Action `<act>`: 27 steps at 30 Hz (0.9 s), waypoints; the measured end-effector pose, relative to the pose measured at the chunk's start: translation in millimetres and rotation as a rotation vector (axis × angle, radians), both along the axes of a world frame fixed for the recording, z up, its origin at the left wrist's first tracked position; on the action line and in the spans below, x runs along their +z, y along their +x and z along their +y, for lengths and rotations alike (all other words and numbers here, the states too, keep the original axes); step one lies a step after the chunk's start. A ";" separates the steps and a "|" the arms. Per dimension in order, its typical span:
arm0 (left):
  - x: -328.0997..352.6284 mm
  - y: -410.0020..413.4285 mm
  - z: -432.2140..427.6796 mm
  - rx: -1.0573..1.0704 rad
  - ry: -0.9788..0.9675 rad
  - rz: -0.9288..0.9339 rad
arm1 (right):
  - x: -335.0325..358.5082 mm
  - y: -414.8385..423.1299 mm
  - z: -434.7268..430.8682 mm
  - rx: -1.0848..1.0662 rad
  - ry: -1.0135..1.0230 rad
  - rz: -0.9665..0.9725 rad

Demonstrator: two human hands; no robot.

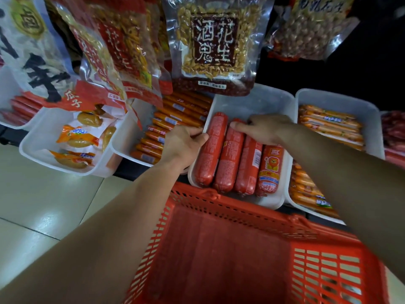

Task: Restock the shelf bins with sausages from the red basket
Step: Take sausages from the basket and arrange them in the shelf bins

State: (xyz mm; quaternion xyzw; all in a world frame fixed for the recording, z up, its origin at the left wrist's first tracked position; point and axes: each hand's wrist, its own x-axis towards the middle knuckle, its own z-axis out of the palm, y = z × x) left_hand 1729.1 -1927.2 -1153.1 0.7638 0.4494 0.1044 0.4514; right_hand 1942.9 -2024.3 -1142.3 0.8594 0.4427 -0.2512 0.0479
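My left fingers [194,131] curl over the left wall of the white plastic shelf bin [252,102], thumb against the outermost of four fat red plastic-cased sausages [228,156]. So the left hand [183,145] grips the bin. The right hand [266,128] rests on the far ends of the middle sausages, fingers loosely together, pressing rather than pinching.

The four sausages lie side by side in the front of this bin, and the bin's back part is bare. The red plastic lattice basket [328,270] below shows no sausage in the part I can see. I judge the restocking nearly finished, with only squaring this row left. The neighbouring white bin of thin orange sausages [175,119] looks well filled.
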 end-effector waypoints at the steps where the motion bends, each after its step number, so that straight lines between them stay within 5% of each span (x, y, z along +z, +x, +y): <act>1: 1.0 0.3 -0.9 -0.003 0.008 0.000 | -1.4 2.8 -5.1 0.010 -0.002 0.004; 13: 1.8 0.3 -4.4 0.003 0.017 0.004 | -13.7 -16.1 -21.3 -0.001 0.187 -0.164; 27: -0.4 -0.4 -5.9 -0.001 -0.003 -0.022 | -15.8 -42.0 -6.2 -0.002 0.240 -0.130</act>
